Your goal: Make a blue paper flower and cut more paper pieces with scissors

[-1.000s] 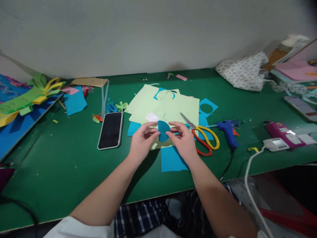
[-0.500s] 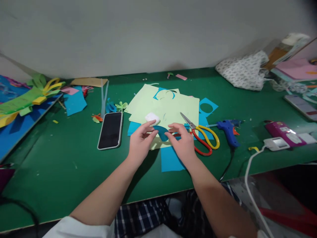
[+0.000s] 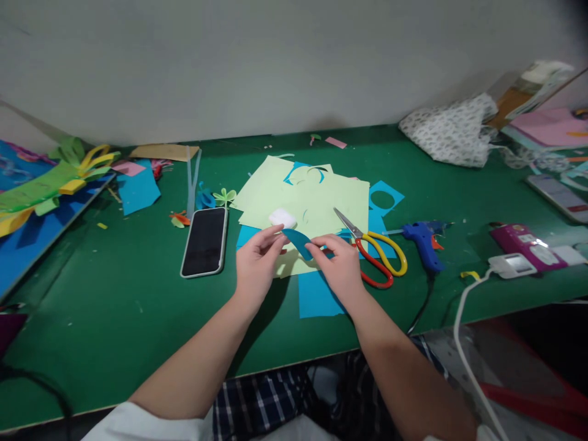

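A small curved piece of blue paper (image 3: 297, 242) is pinched between my two hands above pale green sheets (image 3: 316, 202). My left hand (image 3: 260, 260) has its fingertips closed on the upper left end of the piece. The lower right end is gripped between thumb and fingers of my right hand (image 3: 337, 262). A white object (image 3: 282, 218) lies just beyond my left fingertips. Scissors (image 3: 374, 248) with red and yellow handles rest beside my right hand, their blades on the green sheets. More blue paper (image 3: 319, 297) shows under the sheets.
To the left lie a phone (image 3: 204, 242), small paper flowers (image 3: 225, 197) and a green and yellow paper craft (image 3: 46, 184). At the right are a blue glue gun (image 3: 425, 242), a purple device (image 3: 528, 246) with a white cable and a patterned bag (image 3: 452, 130).
The blue piece has turned from a wide arc to a slant, its left end higher. My left hand has shifted slightly left; my right hand has moved little.
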The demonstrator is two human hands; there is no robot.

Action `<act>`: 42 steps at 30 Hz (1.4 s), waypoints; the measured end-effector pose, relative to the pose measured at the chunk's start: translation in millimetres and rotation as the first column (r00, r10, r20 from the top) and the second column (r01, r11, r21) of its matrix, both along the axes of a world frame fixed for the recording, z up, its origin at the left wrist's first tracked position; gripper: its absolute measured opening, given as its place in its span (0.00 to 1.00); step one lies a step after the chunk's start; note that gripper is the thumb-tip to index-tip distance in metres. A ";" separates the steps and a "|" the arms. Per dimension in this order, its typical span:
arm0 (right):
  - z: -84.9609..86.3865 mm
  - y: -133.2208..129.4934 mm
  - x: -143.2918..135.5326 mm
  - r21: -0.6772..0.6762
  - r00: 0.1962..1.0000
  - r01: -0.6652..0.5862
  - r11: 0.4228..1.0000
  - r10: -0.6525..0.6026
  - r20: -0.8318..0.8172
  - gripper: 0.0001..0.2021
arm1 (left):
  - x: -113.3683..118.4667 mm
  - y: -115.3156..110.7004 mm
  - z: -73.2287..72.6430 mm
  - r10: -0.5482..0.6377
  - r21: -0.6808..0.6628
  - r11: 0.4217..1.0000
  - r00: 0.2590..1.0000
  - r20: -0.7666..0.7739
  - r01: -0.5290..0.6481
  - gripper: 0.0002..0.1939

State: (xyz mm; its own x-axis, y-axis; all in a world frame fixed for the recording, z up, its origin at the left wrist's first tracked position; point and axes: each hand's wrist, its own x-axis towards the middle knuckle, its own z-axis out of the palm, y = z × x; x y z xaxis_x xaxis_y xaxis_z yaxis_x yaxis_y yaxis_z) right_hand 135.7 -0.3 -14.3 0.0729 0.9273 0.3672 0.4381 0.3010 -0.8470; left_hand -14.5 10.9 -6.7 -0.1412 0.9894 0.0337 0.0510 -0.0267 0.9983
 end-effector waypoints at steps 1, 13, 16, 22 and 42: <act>-0.1 -0.4 -0.1 0.025 0.999 0.005 1.000 -0.006 0.040 0.06 | 0.1 -1.0 -0.6 0.023 0.000 1.000 0.999 -0.038 -0.023 0.14; -1.3 -1.6 1.2 0.140 0.972 0.033 0.990 -0.064 0.225 0.08 | 1.7 -10.5 -2.9 -0.141 0.061 0.983 0.919 -0.369 0.175 0.18; -1.9 -2.0 1.4 0.159 0.969 0.050 0.986 -0.086 0.233 0.08 | 1.6 -11.4 -6.1 -0.222 0.067 0.962 0.903 -0.368 0.264 0.25; -3.1 -1.7 1.9 0.159 0.961 0.132 0.978 -0.166 0.223 0.08 | 4.2 -11.3 -8.1 -0.167 0.008 0.986 0.986 -0.022 0.167 0.36; -3.3 -0.3 2.7 0.064 0.971 0.172 0.983 -0.180 0.155 0.07 | 5.1 -23.0 -1.0 -0.027 0.276 0.931 0.799 -0.601 0.239 0.37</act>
State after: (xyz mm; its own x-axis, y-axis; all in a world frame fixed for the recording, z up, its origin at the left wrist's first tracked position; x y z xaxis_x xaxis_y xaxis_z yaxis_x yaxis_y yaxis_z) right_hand 138.4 -0.7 -17.6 0.1703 0.8854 0.4325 0.6162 0.2468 -0.7479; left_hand -9.3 -12.1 -7.7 0.1426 0.9128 0.3828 0.5857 -0.3896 0.7108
